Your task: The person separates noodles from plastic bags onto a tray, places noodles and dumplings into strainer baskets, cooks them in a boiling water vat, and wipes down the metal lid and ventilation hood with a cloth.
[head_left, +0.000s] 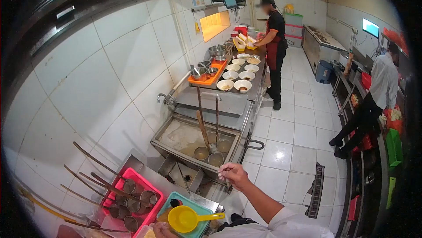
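My right hand (234, 175) is in front of the water-filled cooking vat (173, 126), near its front right corner. Its fingers are curled together, and anything between them is too small to make out. Inside the vat stand several noodle strainers (201, 152) with long handles pointing up. At the bottom edge, my left hand (162, 230) shows only in part, beside a yellow dipper (183, 219); its fingers are mostly hidden. The dipper lies over a light-blue tray (203, 229). Left of it, a pink basket (154, 184) holds several more long-handled strainers (148, 198).
Beyond the vat, white bowls (242, 86) line the counter beside an orange tray (211, 79) of metal pots. One person (276, 40) stands at that counter; another (382, 84) works by the right-hand shelves. A small drain basin (193, 174) sits before the vat. A handle (256, 143) juts into the aisle.
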Demonstrator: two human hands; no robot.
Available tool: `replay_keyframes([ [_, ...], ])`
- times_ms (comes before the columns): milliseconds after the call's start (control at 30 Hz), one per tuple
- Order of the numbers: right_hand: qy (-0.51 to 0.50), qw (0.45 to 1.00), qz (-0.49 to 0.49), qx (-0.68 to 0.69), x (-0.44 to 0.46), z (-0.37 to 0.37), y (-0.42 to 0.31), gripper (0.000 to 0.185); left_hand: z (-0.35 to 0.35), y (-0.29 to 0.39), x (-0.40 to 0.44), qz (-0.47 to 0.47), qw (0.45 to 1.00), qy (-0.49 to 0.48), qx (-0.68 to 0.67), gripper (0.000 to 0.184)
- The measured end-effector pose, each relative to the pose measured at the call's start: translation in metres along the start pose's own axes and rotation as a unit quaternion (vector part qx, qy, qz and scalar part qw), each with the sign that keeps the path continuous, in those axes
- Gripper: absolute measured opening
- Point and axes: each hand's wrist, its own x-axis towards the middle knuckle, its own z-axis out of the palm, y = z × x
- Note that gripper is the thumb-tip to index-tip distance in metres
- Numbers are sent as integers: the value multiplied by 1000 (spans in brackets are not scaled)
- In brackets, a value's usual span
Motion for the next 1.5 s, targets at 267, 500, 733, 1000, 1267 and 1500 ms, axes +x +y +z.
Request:
replay_keyframes([
  [267,38,859,-444,-252,12,-1,-67,79,1,16,-8,66,995,13,75,16],
  [500,97,873,-420,-230,8,-19,-74,94,2,24,-13,79,996,-4,50,20],
  [733,102,859,-444,-235,11,-31,-87,90,6,26,-21,57,981,75,171,26],
  [1000,138,896,-403,-124,23,-80,-61,84,4,17,-22,47,976,65,201,35],
  [1267,150,907,-379,-100,37,-102,-58,85,25,5,-26,80,980,63,171,30],
  [1500,95,921,-376,-41,40,-94,-63,91,60,34,-22,161,971,52,170,23],
])
